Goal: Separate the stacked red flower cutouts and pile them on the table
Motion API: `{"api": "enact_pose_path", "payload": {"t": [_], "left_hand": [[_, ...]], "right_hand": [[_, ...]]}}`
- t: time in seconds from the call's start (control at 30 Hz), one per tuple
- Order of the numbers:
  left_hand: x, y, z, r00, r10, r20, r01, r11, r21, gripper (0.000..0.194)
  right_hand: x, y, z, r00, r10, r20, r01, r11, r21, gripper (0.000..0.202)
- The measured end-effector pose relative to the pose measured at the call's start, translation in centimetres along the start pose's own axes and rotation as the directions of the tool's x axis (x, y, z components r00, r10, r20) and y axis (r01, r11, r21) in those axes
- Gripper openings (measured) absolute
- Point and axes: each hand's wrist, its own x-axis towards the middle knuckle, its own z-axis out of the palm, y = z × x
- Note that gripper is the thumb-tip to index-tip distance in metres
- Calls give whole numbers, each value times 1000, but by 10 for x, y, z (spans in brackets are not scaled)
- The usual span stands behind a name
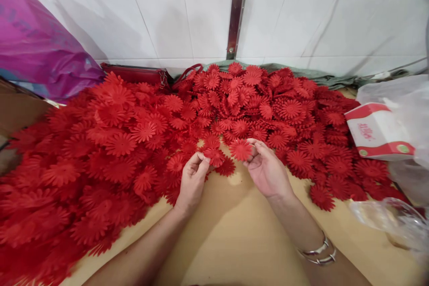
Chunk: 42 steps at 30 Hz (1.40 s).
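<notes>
My left hand point(193, 178) pinches a red flower-shaped cutout point(215, 156) between thumb and fingertips at the near edge of the pile. To its right, my right hand point(266, 167) grips another red flower cutout point(240, 149) by its right side, palm turned partly up. The two cutouts are close together but apart. Below them a loose red flower point(226, 167) lies at the front of the heap. A large pile of red flower cutouts point(120, 143) spreads to the left, behind and to the right of both hands. Bracelets circle my right wrist.
The tan tabletop point(217, 237) shows in front of me. A purple bag point(43, 35) stands at the left, near a dark red purse point(134, 73). On the right are a red-and-white box point(377, 132) and clear plastic point(392, 219). A metal bracket point(236, 22) is fixed to the tiled wall behind.
</notes>
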Motion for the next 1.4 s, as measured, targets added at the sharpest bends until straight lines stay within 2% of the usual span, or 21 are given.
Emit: {"api": "enact_pose_path", "payload": {"t": [0.13,0.2,0.27,0.33,0.43,0.53,0.63,0.7,0.73,0.77,0.83,0.93,1.0,1.1,1.2,1.3,1.4], "left_hand": [[1,3,3,1000,3,-11,-4,999,-45,22],[2,6,5,1000,-12,-18,11,997,-73,25],[3,7,6,998,-31,-48,27,997,-74,27],[5,7,6,996,-27,-82,24,999,-37,31],[5,5,4,993,29,-114,-24,998,52,36],[4,4,1,985,96,-141,-76,987,140,36],[2,7,2,983,127,-130,-106,981,160,30],[1,10,4,988,131,-86,-116,981,154,26],[0,11,5,989,137,-57,-126,978,166,25],[0,13,6,988,152,-24,-145,969,199,21],[-2,15,6,980,195,31,-195,928,319,10],[-4,18,7,972,230,52,-229,869,439,18],[-6,20,9,975,216,48,-215,873,437,25],[-7,21,11,980,184,79,-200,876,440,32],[-6,19,11,977,159,141,-206,866,456,33],[-4,14,9,970,165,177,-231,853,469,26],[-2,11,10,976,154,153,-208,865,456,16]], "right_hand": [[-4,-4,4,984,146,103,-143,989,-33,34],[-7,-1,6,976,173,132,-158,981,-117,37],[-9,3,5,983,112,145,-75,967,-244,41],[-9,6,3,987,0,160,66,910,-409,43],[-9,5,-1,970,-84,229,217,724,-655,30],[-14,-2,-4,932,-24,361,333,448,-830,21],[-21,-6,-5,907,52,418,409,125,-904,26],[-23,-6,-5,905,98,414,415,12,-910,23],[-23,-6,-5,904,121,410,412,9,-911,21],[-22,-5,-5,905,135,403,401,47,-915,18],[-19,-4,-5,916,126,382,349,224,-910,13],[-13,-6,-3,949,27,315,253,532,-808,9],[-11,-7,-2,960,-38,277,237,635,-735,16],[-11,-9,1,958,-78,275,251,689,-680,20],[-13,-7,3,948,-74,309,272,690,-671,17],[-15,-1,5,948,-67,312,268,695,-667,17],[-15,4,5,952,-65,299,253,717,-649,19]]}}
